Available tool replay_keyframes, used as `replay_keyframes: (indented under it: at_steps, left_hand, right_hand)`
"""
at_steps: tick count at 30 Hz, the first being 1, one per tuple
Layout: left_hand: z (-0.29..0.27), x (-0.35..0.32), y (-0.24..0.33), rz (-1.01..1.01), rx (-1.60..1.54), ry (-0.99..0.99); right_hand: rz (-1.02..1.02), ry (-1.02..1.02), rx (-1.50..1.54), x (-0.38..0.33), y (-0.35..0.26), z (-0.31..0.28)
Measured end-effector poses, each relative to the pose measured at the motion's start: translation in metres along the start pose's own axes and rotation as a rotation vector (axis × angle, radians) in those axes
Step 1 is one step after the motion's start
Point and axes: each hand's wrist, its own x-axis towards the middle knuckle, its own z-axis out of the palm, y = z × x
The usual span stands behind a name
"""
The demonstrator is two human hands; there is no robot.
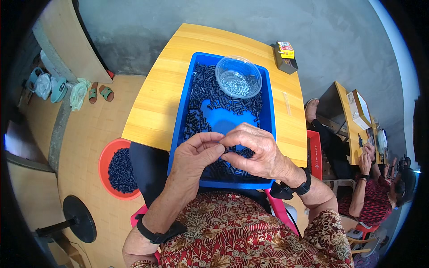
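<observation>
Both my hands meet over the near half of a blue tray [269, 102]. The thumb and fingers of my left hand [190, 156] are pinched together, their tips touching those of my right hand [259, 149], which is pinched too. Whatever is between the fingertips is too small and covered to make out. Many short black cylindrical pieces [206, 78] lie in the tray, heaped along the far and left sides, with more under my hands. At the tray's far right sits a round clear plastic tub [247, 65], with small silvery metal pieces [235, 84] in its bottom.
The tray rests on a yellow wooden table [156, 96], with a dark box [286, 66] at its far right corner. On the floor at left stands an orange-red basin [105, 161] of black pieces. At right, another person [368, 196] sits working at a second table [346, 105].
</observation>
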Motion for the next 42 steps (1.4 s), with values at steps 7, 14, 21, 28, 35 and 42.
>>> replay_keyframes:
  at_steps: [7,14,21,28,35,42]
  left_hand:
    - [0.001,-0.002,0.006,-0.058,-0.009,0.007]
    - [-0.001,-0.001,0.005,-0.080,-0.001,-0.049]
    - [-0.002,0.000,0.007,-0.104,-0.027,-0.066]
    - [-0.007,0.003,0.005,-0.131,-0.059,-0.060]
    - [-0.008,0.003,0.004,-0.092,0.036,-0.068]
    - [-0.005,0.003,0.004,-0.134,0.005,-0.012]
  right_hand:
    - [0.036,0.037,0.093,0.001,-0.002,-0.003]
    - [0.119,0.099,0.091,0.000,-0.003,-0.003]
    - [-0.019,0.128,-0.039,-0.003,0.001,0.003]
    - [-0.047,0.083,-0.050,-0.001,-0.004,0.003]
    - [-0.132,0.102,-0.220,-0.001,-0.002,0.005]
    - [-0.182,0.197,-0.320,-0.002,0.000,0.014]
